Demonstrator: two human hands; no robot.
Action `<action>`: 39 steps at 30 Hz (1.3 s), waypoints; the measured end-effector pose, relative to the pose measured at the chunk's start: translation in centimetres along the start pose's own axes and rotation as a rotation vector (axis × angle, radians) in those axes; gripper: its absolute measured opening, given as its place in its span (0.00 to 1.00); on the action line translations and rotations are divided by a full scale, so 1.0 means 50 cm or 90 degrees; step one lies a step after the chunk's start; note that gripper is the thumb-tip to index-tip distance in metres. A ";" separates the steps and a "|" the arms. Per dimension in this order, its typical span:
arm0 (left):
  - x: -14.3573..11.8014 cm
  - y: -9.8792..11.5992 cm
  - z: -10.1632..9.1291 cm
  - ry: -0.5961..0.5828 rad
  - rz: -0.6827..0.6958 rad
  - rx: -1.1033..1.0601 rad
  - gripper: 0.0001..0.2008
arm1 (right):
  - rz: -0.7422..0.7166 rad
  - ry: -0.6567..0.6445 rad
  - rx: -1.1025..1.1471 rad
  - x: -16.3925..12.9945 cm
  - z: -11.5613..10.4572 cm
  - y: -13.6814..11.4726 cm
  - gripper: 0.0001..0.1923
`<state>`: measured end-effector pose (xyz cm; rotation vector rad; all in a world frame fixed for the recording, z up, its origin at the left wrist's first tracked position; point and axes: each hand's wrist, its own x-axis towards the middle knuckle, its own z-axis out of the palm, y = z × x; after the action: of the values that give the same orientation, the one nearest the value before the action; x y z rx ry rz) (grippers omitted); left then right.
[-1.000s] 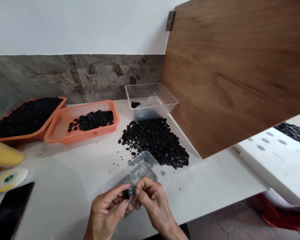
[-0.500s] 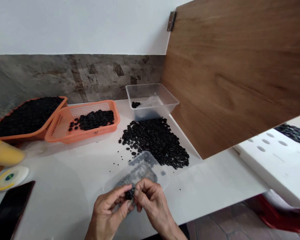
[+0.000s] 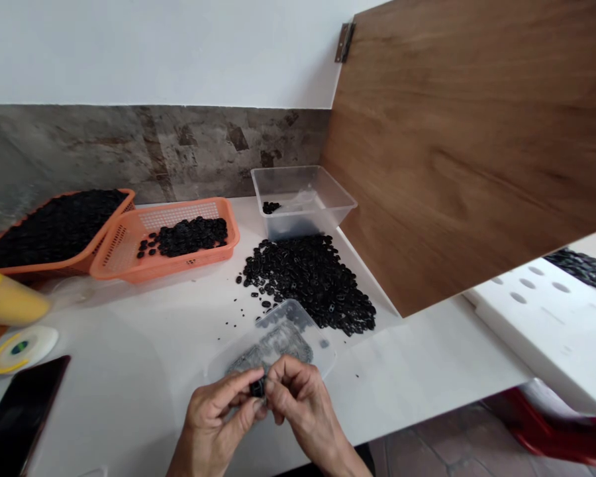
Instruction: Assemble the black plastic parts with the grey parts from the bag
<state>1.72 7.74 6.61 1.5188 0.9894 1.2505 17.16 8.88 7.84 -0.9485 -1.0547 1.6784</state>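
Both my hands meet near the front edge of the white table (image 3: 129, 344). My left hand (image 3: 213, 417) and my right hand (image 3: 300, 404) pinch one small black plastic part (image 3: 258, 387) between their fingertips. Right behind them lies a flat clear plastic lid (image 3: 283, 338) holding several small grey pieces. A big loose pile of black parts (image 3: 310, 278) spreads on the table beyond the lid. Most of the held part is hidden by my fingers.
A clear tub (image 3: 302, 199) with a few black parts stands at the back. Two orange baskets (image 3: 173, 245) (image 3: 54, 228) of black parts sit to the left. A yellow bottle (image 3: 10, 301), tape roll (image 3: 22, 346) and phone (image 3: 20, 414) lie far left. A wooden panel (image 3: 467, 146) rises at right.
My fingertips have drawn closer together around the black part, hiding more of it. The view shifted slightly; nothing else on the table moved.
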 end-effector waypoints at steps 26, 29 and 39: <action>-0.013 -0.008 0.020 0.078 -0.330 -0.307 0.13 | 0.017 -0.041 0.126 0.002 -0.022 0.020 0.19; -0.011 0.000 0.021 0.066 -0.358 -0.376 0.13 | 0.015 -0.025 0.192 0.000 -0.021 0.023 0.22; -0.024 0.010 0.029 0.004 -0.324 -0.407 0.10 | 0.050 -0.147 0.327 0.001 -0.008 0.045 0.28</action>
<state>2.96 6.22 6.67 0.7108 0.8015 1.0541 16.84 8.53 5.59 -0.4739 -0.6771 2.0262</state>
